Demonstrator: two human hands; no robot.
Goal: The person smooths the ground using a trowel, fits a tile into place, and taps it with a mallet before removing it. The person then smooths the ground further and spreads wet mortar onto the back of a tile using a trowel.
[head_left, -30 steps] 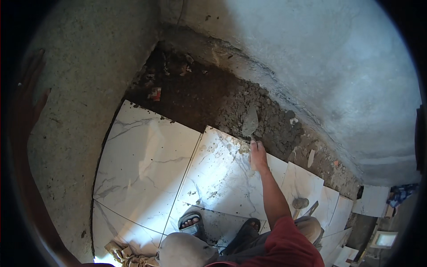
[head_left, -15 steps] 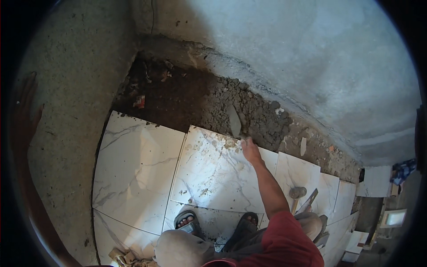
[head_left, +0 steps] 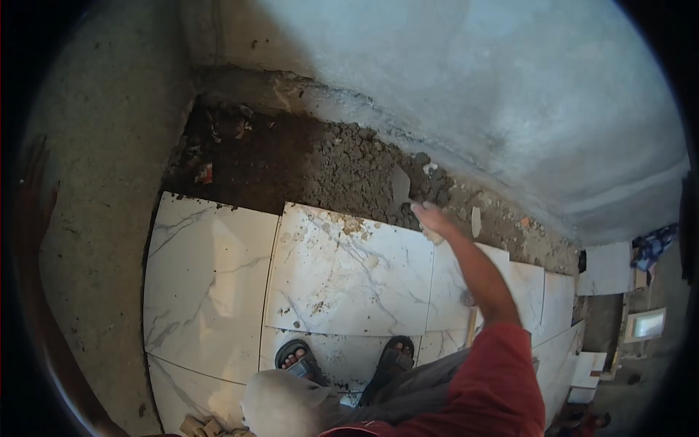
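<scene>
While seemingly resting the unclenched left hand point(head_left: 33, 207) against the left wall point(head_left: 102, 189), grasping a trowel point(head_left: 401, 185) in the right hand point(head_left: 432, 218) at rough mortar point(head_left: 348, 166); apparently partway along, with laid veined tiles point(head_left: 349, 280) beside uncovered dark soil point(head_left: 255, 156).

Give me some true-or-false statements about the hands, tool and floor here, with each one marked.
1. The right hand holds a trowel. True.
2. The left hand holds a brush. False: no tool shows in it; its fingers are spread beside the wall.
3. The tiles are white with grey veins. True.
4. The sleeve of the right arm is blue. False: it is red.
5. The trowel's blade is at the grey mortar. True.
</scene>
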